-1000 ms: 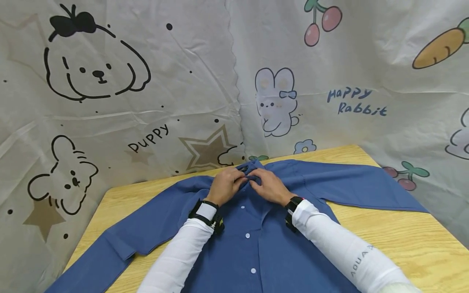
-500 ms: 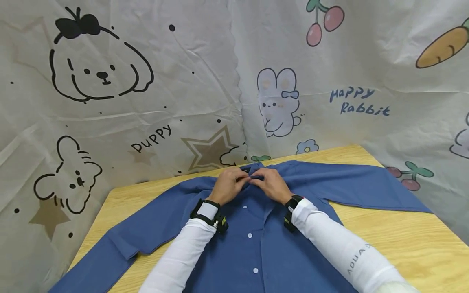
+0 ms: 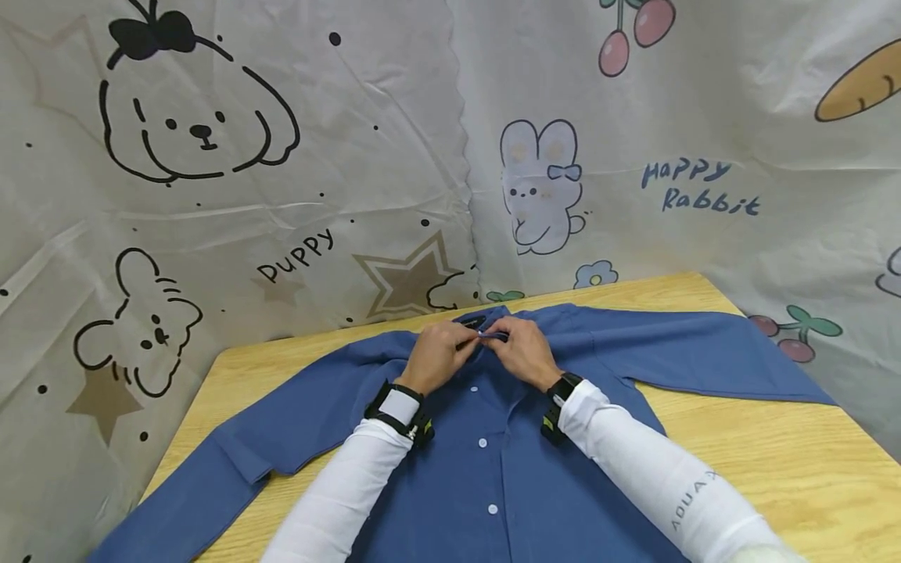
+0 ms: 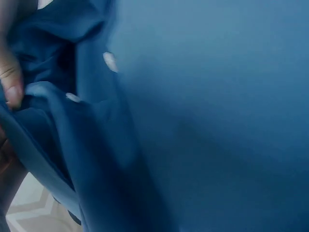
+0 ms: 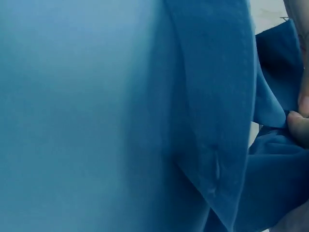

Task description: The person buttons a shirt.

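Note:
A blue long-sleeved shirt (image 3: 450,469) lies front up on the table, its collar (image 3: 496,315) at the far edge and both sleeves spread. At the collar opening my left hand (image 3: 438,356) pinches the cloth between thumb and fingers. Close beside it, my right hand (image 3: 524,352) pinches the other side of the fold, fingertips nearly meeting. Down the front run white buttons, one of them the lower button (image 3: 493,509). In the right wrist view a buttonhole (image 5: 217,166) shows on the loose front edge. Exactly what sits between the fingertips is too small to tell.
The wooden table (image 3: 760,438) carries the shirt. Behind it hangs a white curtain (image 3: 394,156) printed with cartoon animals, reaching the table's back edge. The left sleeve (image 3: 190,485) runs toward the near left, and the right sleeve (image 3: 711,356) stretches to the table's right edge.
Both hands stay at the collar, with small finger movements. The pinched strip of cloth now appears thinner between the fingertips, and a pale spot shows there. The head view has shifted slightly.

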Demonstrator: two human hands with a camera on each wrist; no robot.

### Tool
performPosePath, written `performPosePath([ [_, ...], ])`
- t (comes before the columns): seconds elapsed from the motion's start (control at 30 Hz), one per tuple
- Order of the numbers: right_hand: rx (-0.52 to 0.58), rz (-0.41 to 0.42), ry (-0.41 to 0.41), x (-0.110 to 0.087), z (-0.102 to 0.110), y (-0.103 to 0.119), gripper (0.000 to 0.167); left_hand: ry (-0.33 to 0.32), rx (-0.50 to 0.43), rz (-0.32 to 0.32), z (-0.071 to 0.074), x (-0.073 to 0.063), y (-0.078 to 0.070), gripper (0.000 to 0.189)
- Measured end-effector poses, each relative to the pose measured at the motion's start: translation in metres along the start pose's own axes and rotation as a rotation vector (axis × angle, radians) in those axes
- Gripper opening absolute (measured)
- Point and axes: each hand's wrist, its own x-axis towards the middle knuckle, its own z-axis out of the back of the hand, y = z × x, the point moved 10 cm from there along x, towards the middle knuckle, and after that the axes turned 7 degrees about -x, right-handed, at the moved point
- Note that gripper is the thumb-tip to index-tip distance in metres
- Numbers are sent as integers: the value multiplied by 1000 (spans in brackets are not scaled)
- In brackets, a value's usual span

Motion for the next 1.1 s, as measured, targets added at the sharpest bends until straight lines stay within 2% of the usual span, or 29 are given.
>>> performPosePath([
  [0.17,30,-42,-57,-2,1,-1,4,-8,98,-100,0,-3,-12,6],
  [0.27,64,-68,-90,-3,3,-3,4,11,163,-154,-3,-2,-18,5],
  [0.4,56,-29,-109,-3,6,0,5,53,228,-177,-6,1,-21,2],
  [0.63,-77,180,-32,1,5,14,12,72,207,-77,-4,14,-9,2],
  [0.77,-137,250,-20,-2,5,18,11,74,150,-63,-5,12,-7,4],
  [0.87,-185,304,-61,-5,7,24,8,48,92,-16,-4,10,-4,5],
  [0.97,-217,342,-136,-7,11,29,6,-2,57,39,-1,9,0,3],
  [1.1,-256,367,-190,-11,10,31,4,-55,40,56,0,7,-2,4],
])
